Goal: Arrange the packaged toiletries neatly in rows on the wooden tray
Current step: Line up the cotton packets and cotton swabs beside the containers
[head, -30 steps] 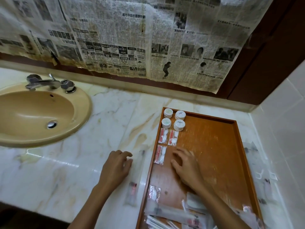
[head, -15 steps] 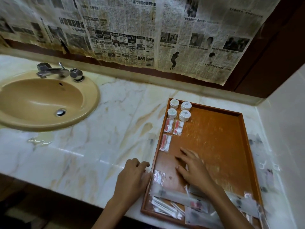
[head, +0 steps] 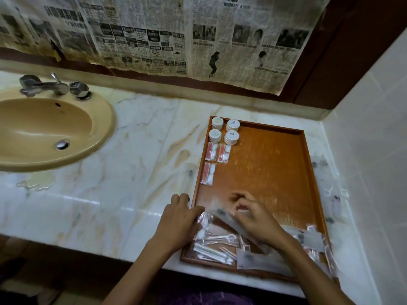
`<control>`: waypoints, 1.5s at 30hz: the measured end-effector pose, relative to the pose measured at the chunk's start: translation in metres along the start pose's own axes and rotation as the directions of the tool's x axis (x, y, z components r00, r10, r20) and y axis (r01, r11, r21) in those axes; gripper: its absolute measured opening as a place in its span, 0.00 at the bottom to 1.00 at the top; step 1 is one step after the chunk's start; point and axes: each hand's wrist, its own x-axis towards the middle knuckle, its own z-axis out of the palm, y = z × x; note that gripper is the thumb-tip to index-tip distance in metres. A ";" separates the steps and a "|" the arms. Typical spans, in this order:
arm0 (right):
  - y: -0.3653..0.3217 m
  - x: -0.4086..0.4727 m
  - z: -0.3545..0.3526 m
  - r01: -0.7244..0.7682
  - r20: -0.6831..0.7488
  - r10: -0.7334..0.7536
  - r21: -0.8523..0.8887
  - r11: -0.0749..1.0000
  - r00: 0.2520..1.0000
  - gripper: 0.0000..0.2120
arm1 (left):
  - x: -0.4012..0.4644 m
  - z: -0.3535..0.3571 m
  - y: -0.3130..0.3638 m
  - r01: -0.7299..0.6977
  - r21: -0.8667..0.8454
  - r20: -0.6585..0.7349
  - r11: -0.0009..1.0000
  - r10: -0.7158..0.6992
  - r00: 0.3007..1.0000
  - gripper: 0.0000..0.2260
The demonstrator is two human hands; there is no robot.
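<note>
Hands over loose sachets at near end of wooden tray [head: 312, 172].
Sachet pile [head: 220, 245] fills the tray's near end. Left hand [head: 178, 225] rests on near-left rim, fingers together, flat on a packet. Right hand [head: 253, 219] is motion-blurred, fingertips pinched on a clear long sachet [head: 222, 213]. Farther, left side: one red-white packet [head: 208, 173], then a pair [head: 218, 152], then four round white soaps [head: 225, 132] in far-left corner. Marble counter [head: 132, 172] underneath; sink [head: 44, 130] far left.

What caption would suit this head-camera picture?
Two hands sort packets at the near end of a wooden tray.
</note>
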 end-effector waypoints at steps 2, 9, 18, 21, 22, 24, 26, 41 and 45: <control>0.002 0.002 -0.013 -0.058 -0.140 0.063 0.040 0.998 0.988 0.04 | 0.001 0.000 0.004 0.014 -0.003 -0.011 1.000 -0.014 1.000 0.16; 0.017 -0.006 -0.047 -0.084 -0.355 0.498 0.744 0.663 0.791 0.05 | 0.008 -0.015 0.014 0.019 -0.143 -0.173 0.990 -0.044 0.984 0.11; 0.041 -0.032 -0.088 0.145 -0.404 0.767 0.911 0.385 0.499 0.03 | 0.023 -0.019 0.067 -0.156 -0.504 -0.268 0.850 0.018 0.963 0.06; 0.048 -0.037 -0.092 -0.067 -0.369 0.728 0.868 0.492 0.578 0.04 | 0.031 -0.013 0.088 -0.216 -0.548 -0.265 0.808 0.077 0.961 0.09; 0.052 -0.040 -0.091 -0.192 -0.374 0.706 0.790 0.583 0.602 0.04 | 0.034 -0.011 0.094 -0.226 -0.556 -0.249 0.800 0.098 0.963 0.10; 0.061 -0.050 -0.092 -0.387 -0.448 0.653 0.551 0.739 0.610 0.04 | 0.041 -0.006 0.106 -0.220 -0.590 -0.197 0.777 0.126 0.972 0.12; 0.066 -0.065 -0.096 -0.476 -0.505 0.611 0.383 0.791 0.610 0.03 | 0.045 0.000 0.115 -0.198 -0.616 -0.138 0.762 0.143 0.980 0.13; 0.061 -0.131 -0.049 -0.706 -0.257 0.662 -0.158 0.690 0.704 0.22 | 0.067 0.026 0.170 -0.204 -0.627 0.034 0.752 0.287 0.957 0.10; 0.060 -0.132 -0.043 -0.602 -0.267 0.549 -0.192 0.775 0.792 0.17 | 0.066 0.029 0.174 -0.163 -0.661 0.078 0.732 0.283 0.956 0.11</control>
